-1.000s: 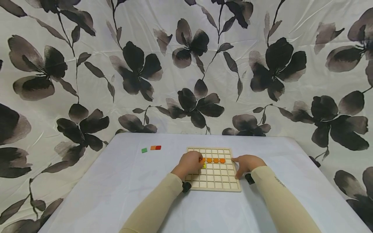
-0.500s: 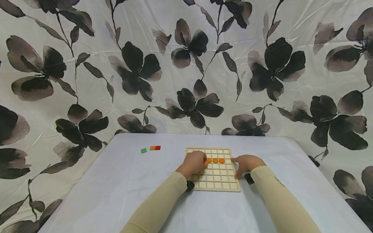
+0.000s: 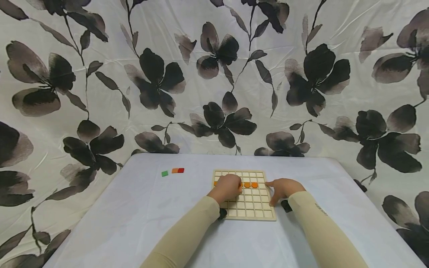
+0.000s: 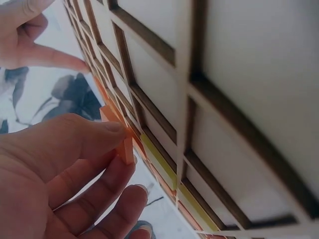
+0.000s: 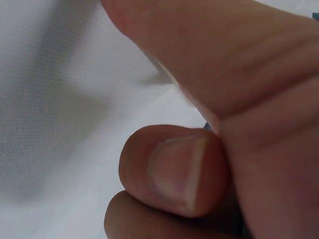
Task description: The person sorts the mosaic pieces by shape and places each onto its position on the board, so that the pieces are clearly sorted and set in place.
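Note:
In the left wrist view my left hand [image 4: 65,164] pinches a small orange tile [image 4: 117,134] between thumb and fingers, close over the wooden grid board [image 4: 183,89]. In the head view the left hand [image 3: 228,188] covers part of the board [image 3: 249,218]. Orange discs [image 3: 254,185] lie in a row of its cells, and a yellow tile [image 4: 159,157] sits in a cell by the held piece. My right hand [image 3: 285,188] touches the board's right edge with index finger and thumb, set apart. Its other fingers [image 5: 174,172] are curled in the right wrist view.
On the white-covered table [image 3: 140,223], left of the board, lie a green tile [image 3: 165,173], an orange tile [image 3: 175,171] and a red tile [image 3: 181,170]. A floral cloth [image 3: 214,74] hangs behind the table's far edge.
My left hand has shifted a little to the right along the row of discs. An orange piece now shows to its left, and the yellow piece is hidden. The right hand stays put.

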Available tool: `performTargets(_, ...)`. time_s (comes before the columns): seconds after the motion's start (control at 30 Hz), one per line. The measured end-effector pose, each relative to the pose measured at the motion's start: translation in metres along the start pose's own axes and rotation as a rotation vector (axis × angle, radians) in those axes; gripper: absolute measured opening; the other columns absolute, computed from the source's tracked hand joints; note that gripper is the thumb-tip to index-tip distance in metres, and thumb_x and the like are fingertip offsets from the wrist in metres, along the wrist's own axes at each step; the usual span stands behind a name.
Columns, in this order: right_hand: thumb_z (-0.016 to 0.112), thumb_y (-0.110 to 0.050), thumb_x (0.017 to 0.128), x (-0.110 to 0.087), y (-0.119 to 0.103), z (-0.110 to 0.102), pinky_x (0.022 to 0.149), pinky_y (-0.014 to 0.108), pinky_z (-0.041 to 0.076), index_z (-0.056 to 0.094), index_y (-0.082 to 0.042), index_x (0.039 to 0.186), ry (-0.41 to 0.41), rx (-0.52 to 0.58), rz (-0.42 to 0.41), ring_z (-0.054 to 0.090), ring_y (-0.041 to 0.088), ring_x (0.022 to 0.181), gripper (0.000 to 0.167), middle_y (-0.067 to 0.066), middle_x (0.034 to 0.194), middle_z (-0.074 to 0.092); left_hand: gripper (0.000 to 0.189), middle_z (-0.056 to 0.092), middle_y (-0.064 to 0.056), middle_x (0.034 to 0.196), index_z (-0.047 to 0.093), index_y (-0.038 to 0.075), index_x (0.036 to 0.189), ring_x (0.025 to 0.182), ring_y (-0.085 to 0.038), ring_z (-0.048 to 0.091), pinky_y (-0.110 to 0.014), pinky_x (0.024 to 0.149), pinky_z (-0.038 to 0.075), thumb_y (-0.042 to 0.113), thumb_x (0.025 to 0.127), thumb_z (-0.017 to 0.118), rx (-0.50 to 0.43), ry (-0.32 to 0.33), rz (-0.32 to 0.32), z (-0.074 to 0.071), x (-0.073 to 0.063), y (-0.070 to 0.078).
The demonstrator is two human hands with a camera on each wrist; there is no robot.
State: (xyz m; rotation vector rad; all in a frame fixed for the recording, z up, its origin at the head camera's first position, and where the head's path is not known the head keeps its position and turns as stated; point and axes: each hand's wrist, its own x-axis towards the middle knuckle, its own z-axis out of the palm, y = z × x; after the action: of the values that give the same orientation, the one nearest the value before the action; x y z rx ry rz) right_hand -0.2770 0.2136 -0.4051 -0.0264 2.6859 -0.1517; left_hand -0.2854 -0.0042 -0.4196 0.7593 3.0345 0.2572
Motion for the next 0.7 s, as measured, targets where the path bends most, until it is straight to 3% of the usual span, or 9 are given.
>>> performTargets(0.5,0.086,-0.037,0.069,-0.0055,0.0001,-0.0008,0.104,0.057,0.038,0.045,-0.027,0.145,0.010,0.017,-0.006,0.043,0.037,0.135,0.088,0.015,0.148,0.046,0.025,0.062,0.009,0.070,0.060,0.020,0.066,0.068,-0.009,0.055,-0.036,0.072,0.049,0.022,0.089,0.068,0.057,0.014,0.013,0.0018,0.0044,0.0066)
performTargets(0.7,0.087,-0.038,0.068,-0.0017,0.0017,0.0000,0.104,0.056,0.038,0.044,-0.028,0.146,0.009,0.016,0.001,0.044,0.035,0.134,0.089,0.014,0.148,0.046,0.016,0.067,0.008,0.078,0.067,0.019,0.074,0.074,-0.010,0.060,-0.036,0.072,0.051,0.020,0.091,0.065,0.076,0.003,-0.004,0.0076,0.0087,0.0045)
